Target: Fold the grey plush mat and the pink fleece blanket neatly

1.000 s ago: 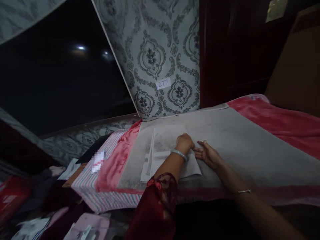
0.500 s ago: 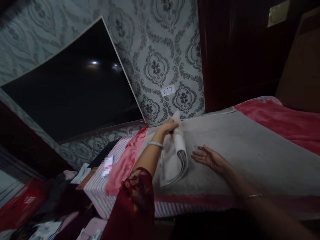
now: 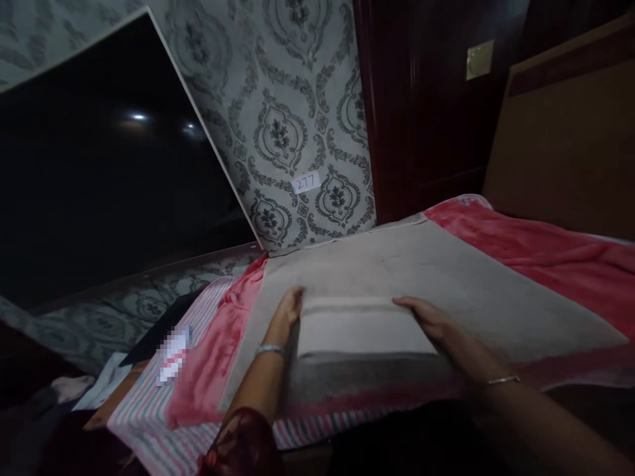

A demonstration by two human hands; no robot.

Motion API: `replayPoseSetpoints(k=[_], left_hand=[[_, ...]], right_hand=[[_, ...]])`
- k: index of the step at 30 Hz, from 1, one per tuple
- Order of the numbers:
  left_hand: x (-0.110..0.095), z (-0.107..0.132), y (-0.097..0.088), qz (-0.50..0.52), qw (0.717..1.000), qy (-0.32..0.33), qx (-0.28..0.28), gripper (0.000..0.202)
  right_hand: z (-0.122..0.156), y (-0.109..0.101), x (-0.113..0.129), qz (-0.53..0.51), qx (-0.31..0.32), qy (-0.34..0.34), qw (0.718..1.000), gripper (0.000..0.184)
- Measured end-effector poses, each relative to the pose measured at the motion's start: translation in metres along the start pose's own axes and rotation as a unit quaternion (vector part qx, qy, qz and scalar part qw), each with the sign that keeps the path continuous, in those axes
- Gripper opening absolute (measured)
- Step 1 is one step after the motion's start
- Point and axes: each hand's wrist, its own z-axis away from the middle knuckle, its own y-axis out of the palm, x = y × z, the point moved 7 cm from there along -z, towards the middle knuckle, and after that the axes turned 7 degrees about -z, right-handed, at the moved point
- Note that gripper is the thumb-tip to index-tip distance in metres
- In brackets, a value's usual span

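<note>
A folded whitish-grey cloth [image 3: 364,330] lies level over the grey sheet [image 3: 342,264], its layers showing as bands along the far side. My left hand [image 3: 290,309] is closed at its far left corner, the fingertips partly out of sight. At the opposite side, my right hand [image 3: 427,318] grips the far right corner, fingers partly under or behind the edge. Slight blur covers the cloth and both hands. Whether the cloth touches the sheet all along its underside I cannot tell.
Pink blankets [image 3: 211,370] [image 3: 546,258] show at the left and right of the sheet, above a striped cover [image 3: 143,416]. Behind stand a dark television [image 3: 114,158], patterned wall [image 3: 282,139] with a "277" label [image 3: 306,182], and a cardboard panel [image 3: 570,145] at right.
The cloth has turned from an upright, curled bundle in my left hand to a flat rectangle between both hands. My right hand, earlier open and apart, has come onto its right side.
</note>
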Motion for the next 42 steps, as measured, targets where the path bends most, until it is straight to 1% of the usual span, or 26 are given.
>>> replayPoseSetpoints(k=[1,2,3,4,6,8,10,11,13,16,18,19,21,24,26,28,31,32,33,34,36,38,39,40,41,42], left_hand=[[0.020,0.002,-0.007,-0.002,1.000,-0.019,-0.007,0.033],[0.036,0.002,-0.014,-0.002,0.999,-0.033,-0.011,0.033],[0.048,0.003,-0.019,-0.005,0.999,-0.042,-0.013,0.033],[0.055,0.002,-0.022,-0.011,0.999,-0.044,-0.013,0.034],[0.058,-0.003,-0.029,-0.044,0.998,-0.033,-0.031,0.043],[0.055,-0.009,-0.035,-0.089,0.993,-0.015,-0.071,0.064],[0.053,-0.013,-0.039,-0.120,0.987,-0.007,-0.111,0.086],[0.053,-0.014,-0.039,-0.127,0.984,-0.005,-0.124,0.093],[0.051,-0.015,-0.039,-0.138,0.980,0.006,-0.143,0.098],[0.040,-0.013,-0.038,-0.148,0.974,0.047,-0.168,0.090],[0.031,-0.010,-0.038,-0.149,0.971,0.072,-0.171,0.079],[0.028,-0.008,-0.039,-0.148,0.971,0.079,-0.170,0.073],[0.028,-0.005,-0.040,-0.148,0.973,0.074,-0.163,0.065],[0.040,0.002,-0.044,-0.144,0.978,0.041,-0.143,0.053],[0.052,0.009,-0.047,-0.139,0.982,0.017,-0.122,0.045],[0.063,0.019,-0.049,-0.129,0.988,0.004,-0.085,0.042],[0.074,0.034,-0.047,-0.118,0.993,0.006,-0.019,0.041],[0.076,0.037,-0.046,-0.122,0.992,0.013,-0.011,0.042],[0.078,0.040,-0.046,-0.132,0.991,0.022,-0.017,0.041],[0.078,0.041,-0.046,-0.150,0.988,0.034,-0.034,0.040],[0.076,0.042,-0.046,-0.213,0.969,0.074,-0.099,0.034],[0.069,0.043,-0.046,-0.307,0.928,0.119,-0.173,0.026],[0.066,0.044,-0.045,-0.350,0.906,0.133,-0.199,0.023],[0.064,0.044,-0.045,-0.380,0.889,0.139,-0.214,0.021],[0.064,0.044,-0.045,-0.391,0.884,0.140,-0.216,0.021],[0.065,0.044,-0.045,-0.384,0.889,0.135,-0.209,0.023]], right_hand=[[0.000,-0.006,-0.005,-0.004,-0.009,-0.010,1.000,0.028],[-0.001,-0.010,-0.009,-0.006,-0.014,-0.022,1.000,0.028],[-0.002,-0.012,-0.012,-0.005,-0.014,-0.031,0.999,0.027],[-0.004,-0.014,-0.014,-0.003,-0.012,-0.035,0.999,0.027],[-0.007,-0.015,-0.013,0.002,-0.015,-0.040,0.999,0.026],[-0.011,-0.014,-0.010,0.005,-0.019,-0.041,0.999,0.025],[-0.014,-0.011,-0.008,0.014,-0.028,-0.025,0.999,0.024],[-0.015,-0.009,-0.007,0.024,-0.034,-0.017,0.999,0.023],[-0.017,-0.006,0.001,0.052,-0.056,-0.033,0.997,0.023],[-0.017,0.003,0.020,0.089,-0.070,-0.117,0.987,0.034],[-0.017,0.011,0.028,0.102,-0.047,-0.160,0.981,0.040],[-0.019,0.012,0.028,0.109,-0.037,-0.167,0.979,0.041],[-0.022,0.010,0.023,0.124,-0.038,-0.160,0.978,0.039],[-0.026,-0.001,0.011,0.145,-0.061,-0.134,0.978,0.030],[-0.023,-0.006,0.006,0.146,-0.059,-0.133,0.979,0.024],[-0.017,-0.008,0.003,0.141,-0.045,-0.132,0.980,0.020],[-0.005,-0.006,0.000,0.154,-0.018,-0.125,0.980,0.024],[-0.002,-0.006,0.000,0.171,-0.018,-0.126,0.977,0.026],[0.000,-0.006,0.000,0.197,-0.026,-0.129,0.972,0.027],[0.002,-0.007,0.001,0.230,-0.043,-0.138,0.962,0.026],[0.005,-0.010,0.008,0.315,-0.096,-0.170,0.929,0.023],[0.006,-0.011,0.015,0.399,-0.150,-0.192,0.884,0.018],[0.006,-0.012,0.017,0.428,-0.168,-0.193,0.867,0.016],[0.006,-0.013,0.018,0.444,-0.178,-0.189,0.858,0.015],[0.005,-0.014,0.018,0.450,-0.180,-0.181,0.856,0.015],[0.005,-0.015,0.018,0.447,-0.176,-0.176,0.859,0.016]])
